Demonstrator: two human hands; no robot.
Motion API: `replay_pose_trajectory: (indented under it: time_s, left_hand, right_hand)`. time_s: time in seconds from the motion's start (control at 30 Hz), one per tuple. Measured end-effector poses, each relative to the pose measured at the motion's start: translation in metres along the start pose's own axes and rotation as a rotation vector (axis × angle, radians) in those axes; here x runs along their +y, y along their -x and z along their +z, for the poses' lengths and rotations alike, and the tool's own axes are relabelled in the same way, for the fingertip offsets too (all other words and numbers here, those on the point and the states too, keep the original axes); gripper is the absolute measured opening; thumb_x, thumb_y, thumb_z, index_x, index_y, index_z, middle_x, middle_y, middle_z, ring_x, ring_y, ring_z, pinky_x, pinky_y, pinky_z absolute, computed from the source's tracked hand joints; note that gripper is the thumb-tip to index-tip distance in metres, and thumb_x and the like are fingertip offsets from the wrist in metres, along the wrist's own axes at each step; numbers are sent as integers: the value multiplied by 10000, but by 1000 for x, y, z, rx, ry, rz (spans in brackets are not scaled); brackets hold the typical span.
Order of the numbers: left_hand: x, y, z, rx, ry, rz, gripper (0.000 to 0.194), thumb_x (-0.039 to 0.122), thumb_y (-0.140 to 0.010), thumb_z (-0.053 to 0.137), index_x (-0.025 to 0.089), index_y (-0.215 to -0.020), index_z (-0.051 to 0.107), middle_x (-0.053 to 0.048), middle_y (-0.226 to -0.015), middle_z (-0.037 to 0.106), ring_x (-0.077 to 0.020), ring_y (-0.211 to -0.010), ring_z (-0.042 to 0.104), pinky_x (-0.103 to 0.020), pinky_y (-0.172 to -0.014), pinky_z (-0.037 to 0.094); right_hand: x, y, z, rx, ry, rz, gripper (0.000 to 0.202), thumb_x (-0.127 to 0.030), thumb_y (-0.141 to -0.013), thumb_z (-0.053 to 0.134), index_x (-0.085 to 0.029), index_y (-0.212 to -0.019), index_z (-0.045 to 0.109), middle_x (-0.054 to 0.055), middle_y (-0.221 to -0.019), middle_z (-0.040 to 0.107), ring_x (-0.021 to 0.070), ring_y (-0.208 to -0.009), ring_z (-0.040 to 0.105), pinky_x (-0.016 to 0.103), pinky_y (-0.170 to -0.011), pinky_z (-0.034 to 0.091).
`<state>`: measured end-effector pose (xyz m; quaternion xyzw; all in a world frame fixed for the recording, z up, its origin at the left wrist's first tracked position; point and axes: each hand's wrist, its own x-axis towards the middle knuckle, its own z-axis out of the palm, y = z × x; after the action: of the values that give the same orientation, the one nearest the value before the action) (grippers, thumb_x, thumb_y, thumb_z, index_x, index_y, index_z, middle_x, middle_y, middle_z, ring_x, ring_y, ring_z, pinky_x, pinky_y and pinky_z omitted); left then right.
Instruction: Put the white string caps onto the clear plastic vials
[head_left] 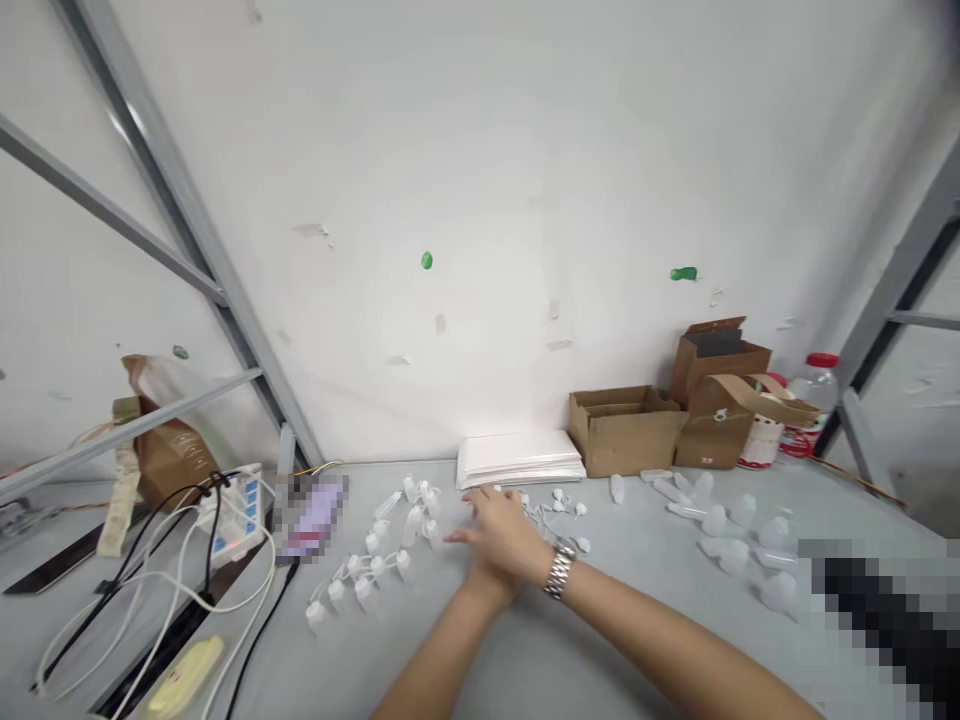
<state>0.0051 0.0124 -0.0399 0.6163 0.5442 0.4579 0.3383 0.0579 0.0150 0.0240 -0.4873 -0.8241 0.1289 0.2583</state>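
My right hand, with a silver watch on its wrist, lies across my left hand over the middle of the grey table. Several fingers of my right hand are spread toward the left. My left hand's fingers are hidden beneath my right hand. Small white caps with strings lie just right of my hands. To their left stand several small white capped bottles. Loose translucent bottles without visible caps are scattered on the right side.
A white stack of sheets lies by the wall, beside an open cardboard box. Brown paper bags and a red-capped jar stand back right. At left are a power strip, cables and a phone.
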Motion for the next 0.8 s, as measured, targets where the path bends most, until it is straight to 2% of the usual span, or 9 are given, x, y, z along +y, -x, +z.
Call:
replay_pose_trajectory:
  time_s: [0.03, 0.07, 0.17, 0.23, 0.33, 0.43, 0.53, 0.63, 0.8]
  left_hand:
    - [2, 1, 0, -41, -31, 24, 310, 263, -690, 582, 236, -996, 621, -97, -1179, 561, -313, -1247, 308, -421, -1059, 84]
    - [4, 2, -1, -143, -133, 105, 393, 288, -706, 568, 233, -1095, 568, -95, -1251, 507, -299, -1261, 289, -409, -1058, 111]
    - [10, 5, -5, -208, -325, 167, 529, 378, -729, 545, 190, -1217, 459, -132, -1319, 431, -298, -1264, 288, -430, -1035, 176]
    - [13, 5, -8, -180, -370, 164, 535, 402, -735, 533, 203, -1224, 444, -133, -1304, 445, -286, -1229, 347, -417, -1010, 233]
    - [15, 2, -12, -54, -451, 131, 454, 318, -737, 536, 212, -1174, 476, -119, -1213, 501, -263, -1146, 427, -388, -957, 304]
    - [15, -2, -17, 21, -548, 96, 351, 278, -714, 561, 196, -1055, 536, -83, -1007, 548, -231, -996, 499, -351, -878, 363]
    - [15, -3, -19, -11, -598, 24, 272, 293, -681, 604, 203, -935, 564, -46, -915, 538, -213, -921, 512, -315, -818, 387]
    - [14, -1, -18, -60, -665, 10, 213, 297, -696, 596, 196, -882, 573, -56, -909, 540, -221, -927, 501, -305, -788, 389]
    - [14, -2, -17, -89, -705, 43, 105, 216, -767, 506, 182, -835, 579, -70, -881, 565, -211, -901, 506, -300, -769, 384]
  right_hand:
    - [14, 4, -12, 28, -3, -39, 360, -447, -783, 523, -224, -1064, 557, 81, -999, 609, 234, -947, 539, 349, -814, 351]
    - [32, 9, -24, 67, 13, -22, 315, -406, -819, 484, -214, -1058, 556, 77, -981, 607, 216, -929, 543, 329, -803, 354]
    - [98, 28, -52, 157, 232, 191, 231, -172, -842, 423, -154, -1001, 590, 110, -976, 594, 205, -891, 548, 294, -768, 354]
    - [141, 43, -63, 180, 465, 297, 318, -34, -793, 387, -141, -1005, 598, 140, -1029, 572, 234, -913, 527, 310, -747, 339]
    - [183, 58, -69, 72, 590, 267, 456, 53, -722, 375, -178, -1052, 587, 117, -1106, 553, 252, -964, 492, 315, -742, 321]
    - [195, 61, -68, 32, 585, 247, 451, 47, -714, 387, -189, -1035, 599, 109, -1097, 552, 241, -959, 487, 304, -749, 315]
    - [192, 59, -67, 54, 584, 278, 334, -32, -764, 404, -158, -990, 615, 141, -1028, 555, 259, -950, 481, 320, -757, 316]
    - [188, 61, -66, 99, 560, 304, 279, -83, -766, 434, -145, -976, 608, 145, -1021, 552, 267, -954, 474, 335, -772, 325]
    - [170, 66, -59, 227, 251, 345, 183, -223, -763, 500, -133, -894, 591, 114, -884, 616, 248, -876, 517, 339, -763, 373]
